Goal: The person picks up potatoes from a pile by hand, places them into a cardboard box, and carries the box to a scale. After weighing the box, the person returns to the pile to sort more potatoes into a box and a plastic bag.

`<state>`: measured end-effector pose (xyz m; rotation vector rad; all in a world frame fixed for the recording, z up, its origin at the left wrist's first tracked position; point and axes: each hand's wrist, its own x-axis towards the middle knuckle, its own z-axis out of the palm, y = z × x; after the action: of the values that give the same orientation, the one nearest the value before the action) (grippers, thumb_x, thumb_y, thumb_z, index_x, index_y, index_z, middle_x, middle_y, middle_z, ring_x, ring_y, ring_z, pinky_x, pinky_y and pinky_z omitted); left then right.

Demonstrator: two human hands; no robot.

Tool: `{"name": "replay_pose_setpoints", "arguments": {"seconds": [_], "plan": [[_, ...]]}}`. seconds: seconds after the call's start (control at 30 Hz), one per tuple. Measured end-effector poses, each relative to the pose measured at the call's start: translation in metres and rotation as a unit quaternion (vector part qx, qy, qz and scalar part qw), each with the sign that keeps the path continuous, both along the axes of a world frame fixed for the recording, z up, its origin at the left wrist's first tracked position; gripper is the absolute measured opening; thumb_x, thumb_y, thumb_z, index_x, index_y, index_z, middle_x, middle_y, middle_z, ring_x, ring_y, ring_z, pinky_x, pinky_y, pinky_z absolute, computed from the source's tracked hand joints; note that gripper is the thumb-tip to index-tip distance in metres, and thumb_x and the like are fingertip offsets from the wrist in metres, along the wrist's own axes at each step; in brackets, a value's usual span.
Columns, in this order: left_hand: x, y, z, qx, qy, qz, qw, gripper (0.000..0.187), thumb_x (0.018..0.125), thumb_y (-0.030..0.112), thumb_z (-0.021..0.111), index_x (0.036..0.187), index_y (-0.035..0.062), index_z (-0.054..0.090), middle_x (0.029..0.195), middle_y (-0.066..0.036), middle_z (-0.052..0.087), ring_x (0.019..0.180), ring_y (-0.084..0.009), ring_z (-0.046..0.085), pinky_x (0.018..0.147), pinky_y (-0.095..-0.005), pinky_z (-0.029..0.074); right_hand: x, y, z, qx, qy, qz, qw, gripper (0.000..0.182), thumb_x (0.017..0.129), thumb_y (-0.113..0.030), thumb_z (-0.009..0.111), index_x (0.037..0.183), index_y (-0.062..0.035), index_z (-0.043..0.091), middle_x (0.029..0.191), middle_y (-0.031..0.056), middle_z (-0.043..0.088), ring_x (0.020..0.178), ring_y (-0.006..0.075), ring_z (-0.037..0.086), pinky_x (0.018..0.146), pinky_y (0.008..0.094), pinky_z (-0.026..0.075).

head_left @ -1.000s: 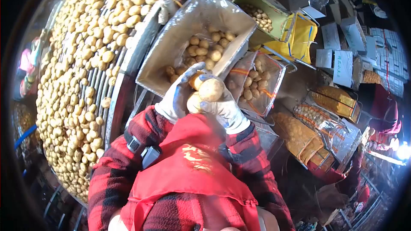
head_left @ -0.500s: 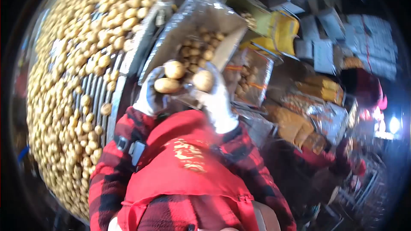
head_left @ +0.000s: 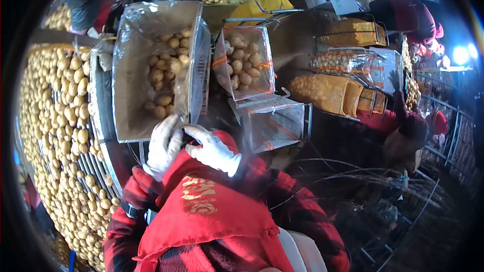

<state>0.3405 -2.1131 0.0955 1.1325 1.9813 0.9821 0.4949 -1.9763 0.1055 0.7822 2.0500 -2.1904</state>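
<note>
My left hand (head_left: pixel 164 146), in a white glove, is at the near edge of a plastic-lined bin (head_left: pixel 132 70). Its fingers are loosely bent and point up and right, and no potato shows in them. My right hand (head_left: pixel 214 148), gloved too, is close beside it above my red apron (head_left: pixel 212 196). Its thumb and fingers are apart around a dark gap, with no potato visible there. Whether the hands touch is hard to make out. Potatoes (head_left: pixel 169 65) lie along the bin's right side, several of them just beyond my left fingertips.
A slatted sorting table (head_left: pixel 88 146) spread with potatoes runs along the left. Right of the bin stand a smaller lined crate (head_left: pixel 244 63) of potatoes and a clear-lined crate (head_left: pixel 275 126). Filled mesh bags (head_left: pixel 322 90) lie farther right. Other people are at work at the top left and right.
The two potatoes in my left hand and the one in my right are gone from them. My hands are closer together at the bin's near edge. The view has turned rightward.
</note>
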Motion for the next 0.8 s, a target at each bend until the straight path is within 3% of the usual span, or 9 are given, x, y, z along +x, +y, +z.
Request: {"name": "replay_pose_setpoints", "arguments": {"seconds": [0.03,0.13,0.23,0.37,0.53,0.57,0.63,0.7,0.8], "plan": [[0.005,0.005,-0.004,0.008,0.115,-0.051,0.992,0.050,0.096,0.023,0.062,0.140,0.0021,0.055,0.138,-0.021,0.059,0.130,-0.0403,0.054,0.114,-0.0526,0.035,0.009,0.005,-0.001,0.004,0.003,0.007,1.000,0.049,0.092,-0.009,0.069,0.138,-0.0009,0.056,0.137,0.0198,0.058,0.130,0.0335,0.057,0.111,0.0395,0.045],[0.018,0.012,-0.005,-0.044,0.230,-0.090,0.968,0.064,0.084,0.030,0.071,0.142,0.0061,0.055,0.142,-0.015,0.058,0.133,-0.0360,0.051,0.116,-0.0627,0.024,0.035,0.021,-0.004,0.022,0.005,0.043,0.999,0.049,0.093,-0.011,0.069,0.139,-0.0044,0.056,0.138,0.0173,0.058,0.133,0.0325,0.055,0.111,0.0399,0.045],[0.024,0.024,-0.001,-0.117,0.267,-0.094,0.952,0.071,0.080,0.029,0.074,0.144,0.0067,0.052,0.143,-0.015,0.057,0.132,-0.0350,0.052,0.116,-0.0627,0.026,0.050,0.030,-0.005,-0.090,-0.104,0.038,0.990,0.048,0.093,-0.014,0.069,0.139,-0.0052,0.056,0.141,0.0176,0.057,0.134,0.0328,0.055,0.111,0.0405,0.046],[0.027,0.026,-0.007,-0.142,0.281,-0.094,0.945,0.076,0.075,0.027,0.076,0.144,0.0078,0.052,0.145,-0.012,0.056,0.133,-0.0342,0.050,0.116,-0.0635,0.027,0.060,0.038,-0.036,0.083,-0.068,0.062,0.992,0.047,0.094,-0.016,0.067,0.138,-0.0051,0.057,0.143,0.0175,0.055,0.130,0.0374,0.056,0.109,0.0423,0.046],[0.026,0.019,-0.014,-0.123,0.288,-0.090,0.945,0.073,0.075,0.027,0.076,0.142,0.0097,0.053,0.144,-0.011,0.056,0.134,-0.0335,0.050,0.118,-0.0622,0.026,-0.005,0.045,-0.002,0.321,0.087,0.026,0.943,0.039,0.081,-0.013,0.070,0.119,-0.0086,0.064,0.120,0.0101,0.063,0.105,0.0311,0.064,0.089,0.0461,0.051],[0.026,0.016,-0.017,-0.111,0.293,-0.089,0.945,0.073,0.075,0.028,0.076,0.142,0.0108,0.053,0.143,-0.010,0.056,0.135,-0.0329,0.049,0.119,-0.0613,0.025,-0.018,0.045,0.000,0.335,0.092,0.090,0.933,0.038,0.081,-0.014,0.069,0.119,-0.0118,0.066,0.119,0.0078,0.063,0.100,0.0292,0.064,0.088,0.0446,0.050],[0.029,0.009,-0.019,-0.104,0.280,-0.079,0.951,0.063,0.075,0.023,0.077,0.133,0.0098,0.058,0.139,-0.012,0.059,0.133,-0.0349,0.051,0.117,-0.0625,0.028,-0.030,0.041,0.005,0.406,0.107,0.109,0.901,0.035,0.083,-0.017,0.066,0.118,-0.0129,0.066,0.117,0.0059,0.063,0.096,0.0270,0.063,0.087,0.0437,0.050],[0.026,0.003,-0.018,-0.079,0.250,-0.077,0.962,0.056,0.075,0.020,0.077,0.127,0.0096,0.059,0.136,-0.013,0.060,0.130,-0.0375,0.053,0.113,-0.0651,0.031,-0.035,0.041,-0.009,0.435,0.043,0.172,0.883,0.035,0.084,-0.019,0.065,0.118,-0.0124,0.066,0.119,0.0046,0.063,0.095,0.0257,0.062,0.087,0.0436,0.049],[0.011,0.012,0.024,-0.048,0.261,-0.016,0.964,0.060,0.073,0.009,0.076,0.131,0.0073,0.059,0.136,-0.017,0.060,0.132,-0.0388,0.053,0.114,-0.0605,0.034,-0.024,0.052,-0.003,0.396,0.073,0.153,0.902,0.035,0.085,-0.019,0.067,0.119,-0.0106,0.066,0.118,0.0057,0.063,0.097,0.0266,0.063,0.089,0.0432,0.049]]}}
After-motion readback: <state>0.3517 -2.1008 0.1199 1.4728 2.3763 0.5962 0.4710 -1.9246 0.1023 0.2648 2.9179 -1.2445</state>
